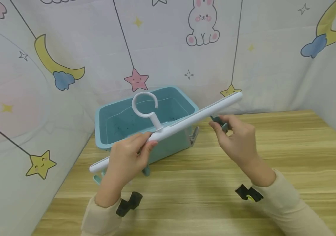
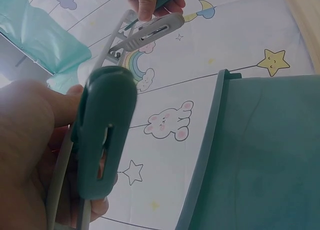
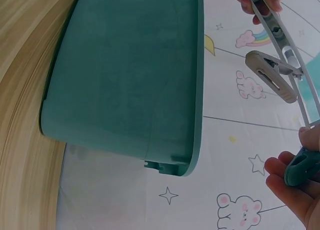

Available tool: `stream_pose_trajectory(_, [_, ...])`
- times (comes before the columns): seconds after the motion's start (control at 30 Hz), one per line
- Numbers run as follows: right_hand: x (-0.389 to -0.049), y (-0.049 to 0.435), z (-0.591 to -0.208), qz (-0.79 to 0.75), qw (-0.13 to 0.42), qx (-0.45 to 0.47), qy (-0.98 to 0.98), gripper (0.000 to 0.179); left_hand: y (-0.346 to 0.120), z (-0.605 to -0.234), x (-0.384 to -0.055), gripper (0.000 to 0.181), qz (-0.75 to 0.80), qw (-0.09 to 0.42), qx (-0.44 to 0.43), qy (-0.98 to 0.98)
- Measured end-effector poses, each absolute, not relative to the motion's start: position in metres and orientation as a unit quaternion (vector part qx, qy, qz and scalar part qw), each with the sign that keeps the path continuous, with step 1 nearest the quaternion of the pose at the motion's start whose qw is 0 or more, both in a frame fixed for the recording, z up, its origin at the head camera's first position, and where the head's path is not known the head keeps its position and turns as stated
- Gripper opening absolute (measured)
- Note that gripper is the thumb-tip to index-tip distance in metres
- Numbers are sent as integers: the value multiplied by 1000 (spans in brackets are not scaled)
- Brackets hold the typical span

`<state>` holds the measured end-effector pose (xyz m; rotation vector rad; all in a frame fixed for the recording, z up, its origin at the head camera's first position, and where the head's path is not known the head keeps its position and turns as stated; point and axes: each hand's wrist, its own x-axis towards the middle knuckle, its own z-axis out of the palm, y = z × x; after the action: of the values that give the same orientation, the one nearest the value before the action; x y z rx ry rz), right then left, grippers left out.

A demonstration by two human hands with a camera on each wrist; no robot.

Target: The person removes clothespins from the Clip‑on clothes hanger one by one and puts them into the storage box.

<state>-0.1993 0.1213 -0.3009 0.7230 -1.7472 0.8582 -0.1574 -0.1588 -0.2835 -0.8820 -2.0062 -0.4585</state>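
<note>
"Which way is the white hanger (image 1: pixel 182 124) sitting?"

"My head view has it held up above the tabletop (image 1: pixel 289 157), on the near side of the teal bin (image 1: pixel 171 147). It's tilted, right end higher, hook (image 1: pixel 156 122) upward."

"And the left hand (image 1: pixel 128 157)?"

"I see it pinching the bar (image 1: pixel 206 110) just left of the hook, between thumb and fingers."

"The right hand (image 1: pixel 237 137)?"

"Pinching a dark green clip (image 1: pixel 225 127) just below the right end. I can't tell whether that clip is fastened to the hanger."

"Other clips?"

"I count a grey clip (image 1: pixel 195 136) hanging between the hands, a second green clip (image 1: pixel 146 170) just below the left hand, and a pale green clip (image 1: pixel 97 179) near the left end."

"Behind all that?"

"A printed cloth (image 1: pixel 168 59) on the far side, beyond the bin, with stars, moons and a rabbit."
</note>
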Motion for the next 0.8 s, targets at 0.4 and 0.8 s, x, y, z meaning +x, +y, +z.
stream_pose_trajectory(0.4, [-210,124,-299,328,496,340,-728,49,-164,-279,-156,48,-183,444,-345,-806])
stream_pose_trajectory(0.8, [-225,126,-299,331,469,346,-742,42,-165,-279,-155,49,-191,440,-343,-808])
